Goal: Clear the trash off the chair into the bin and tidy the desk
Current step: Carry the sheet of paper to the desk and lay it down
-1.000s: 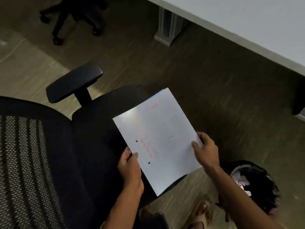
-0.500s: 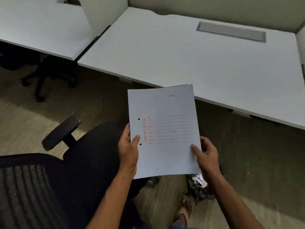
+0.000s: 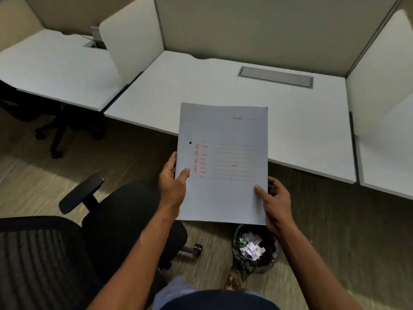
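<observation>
Partitioned cubicle walls enclose the white surface across the upper frame. I see the grey file folder held in mid-frame, above the surface's near edge and the floor. Left hand pinches its left margin, thumb on top; right hand grips the lower right corner.

Hazards, as I judge them:
- Folder sags or slips, landing in the bin directly below, which holds crumpled trash.
- Loose sheets may slide out; I cannot tell whether it contains any.
- Chair at lower left obstructs footing.
</observation>
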A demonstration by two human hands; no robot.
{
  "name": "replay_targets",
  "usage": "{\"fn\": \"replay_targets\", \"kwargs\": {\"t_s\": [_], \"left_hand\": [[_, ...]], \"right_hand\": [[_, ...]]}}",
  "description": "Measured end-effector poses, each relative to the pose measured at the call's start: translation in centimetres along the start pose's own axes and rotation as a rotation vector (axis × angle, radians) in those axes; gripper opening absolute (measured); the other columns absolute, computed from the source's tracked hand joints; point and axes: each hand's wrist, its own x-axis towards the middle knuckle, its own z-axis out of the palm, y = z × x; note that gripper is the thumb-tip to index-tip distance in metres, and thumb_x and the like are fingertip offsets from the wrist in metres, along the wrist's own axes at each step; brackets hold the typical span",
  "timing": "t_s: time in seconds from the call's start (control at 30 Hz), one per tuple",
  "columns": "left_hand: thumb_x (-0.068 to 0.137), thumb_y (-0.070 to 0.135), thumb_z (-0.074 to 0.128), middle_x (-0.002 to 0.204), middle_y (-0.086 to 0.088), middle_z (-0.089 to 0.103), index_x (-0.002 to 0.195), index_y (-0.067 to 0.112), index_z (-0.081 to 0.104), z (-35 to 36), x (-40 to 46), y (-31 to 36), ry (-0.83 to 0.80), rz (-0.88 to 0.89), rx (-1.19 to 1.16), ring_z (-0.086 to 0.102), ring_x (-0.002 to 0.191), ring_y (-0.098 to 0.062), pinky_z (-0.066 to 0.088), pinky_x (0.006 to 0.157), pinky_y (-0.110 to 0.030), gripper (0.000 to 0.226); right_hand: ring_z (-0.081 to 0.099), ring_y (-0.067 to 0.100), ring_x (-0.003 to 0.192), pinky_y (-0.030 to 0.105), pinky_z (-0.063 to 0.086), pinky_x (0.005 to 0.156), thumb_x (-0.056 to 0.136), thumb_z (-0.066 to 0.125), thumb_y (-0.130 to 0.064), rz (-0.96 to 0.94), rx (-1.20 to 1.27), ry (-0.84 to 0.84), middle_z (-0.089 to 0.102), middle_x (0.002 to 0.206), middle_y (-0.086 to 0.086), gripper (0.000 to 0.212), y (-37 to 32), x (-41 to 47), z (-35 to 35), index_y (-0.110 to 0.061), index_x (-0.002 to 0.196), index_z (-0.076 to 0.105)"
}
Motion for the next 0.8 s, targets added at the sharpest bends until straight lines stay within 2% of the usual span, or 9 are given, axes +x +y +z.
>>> {"fn": "replay_targets", "kwargs": {"t_s": [0.07,0.2,0.37,0.47,0.63,0.73,0.8], "left_hand": [[0.099,0.011,0.060,0.129,0.005,0.065,0.149,0.030,0.044,0.8,0.1,0.7,-0.013,0.023,-0.005,0.072,0.108,-0.015,0.063,0.080,-0.034,0.056],[0.099,0.010,0.060,0.126,0.005,0.068,0.135,0.043,0.050,1.8,0.9,1.8,-0.051,0.068,-0.020,0.073,0.107,-0.017,0.063,0.080,-0.037,0.050],[0.099,0.012,0.061,0.117,0.011,0.071,0.129,0.052,0.052,2.4,3.4,1.9,-0.064,0.053,-0.015,0.074,0.103,-0.017,0.064,0.076,-0.036,0.051],[0.098,0.013,0.062,0.111,0.015,0.073,0.130,0.051,0.054,3.2,6.1,1.5,-0.078,0.016,-0.029,0.075,0.101,-0.018,0.064,0.074,-0.037,0.050],[0.097,0.012,0.064,0.114,0.011,0.073,0.135,0.040,0.057,5.6,12.2,-0.3,-0.099,-0.055,-0.031,0.075,0.101,-0.014,0.064,0.076,-0.035,0.047],[0.098,0.011,0.063,0.114,0.018,0.069,0.141,0.036,0.052,7.5,17.5,-1.0,-0.125,-0.067,0.008,0.073,0.098,-0.004,0.060,0.070,-0.020,0.051],[0.098,0.010,0.063,0.118,0.016,0.066,0.145,0.032,0.049,8.5,21.8,-0.7,-0.123,-0.078,0.054,0.070,0.099,-0.004,0.057,0.066,-0.014,0.053]], "right_hand": [[0.074,0.019,0.101,0.024,0.059,0.074,0.097,0.071,-0.008,-0.006,0.022,0.000,0.075,0.115,0.003,0.025,-1.0,0.5,-0.5,-0.024,0.116,0.068],[0.073,0.021,0.105,0.028,0.059,0.077,0.096,0.072,-0.008,-0.008,0.035,0.005,0.075,0.118,0.004,0.029,-2.6,2.2,-0.9,-0.019,0.123,0.068],[0.074,0.018,0.097,0.019,0.059,0.067,0.095,0.072,-0.007,-0.012,0.034,0.024,0.075,0.115,0.004,0.030,-3.3,4.5,-0.3,-0.015,0.123,0.068],[0.073,0.024,0.101,0.026,0.059,0.072,0.096,0.071,-0.006,0.010,0.036,0.037,0.075,0.116,0.006,0.027,-3.2,6.3,0.4,-0.016,0.120,0.068],[0.073,0.028,0.103,0.036,0.059,0.082,0.095,0.070,-0.002,0.045,0.035,0.122,0.075,0.115,0.010,0.025,-2.7,10.3,1.2,-0.016,0.116,0.068],[0.073,0.031,0.103,0.045,0.060,0.089,0.096,0.070,-0.003,0.052,0.029,0.180,0.075,0.114,0.010,0.026,-3.3,14.3,2.5,-0.020,0.115,0.067],[0.073,0.031,0.100,0.048,0.061,0.087,0.097,0.070,-0.005,0.060,0.018,0.206,0.074,0.112,0.011,0.025,-4.0,17.5,4.2,-0.024,0.113,0.066]]}}
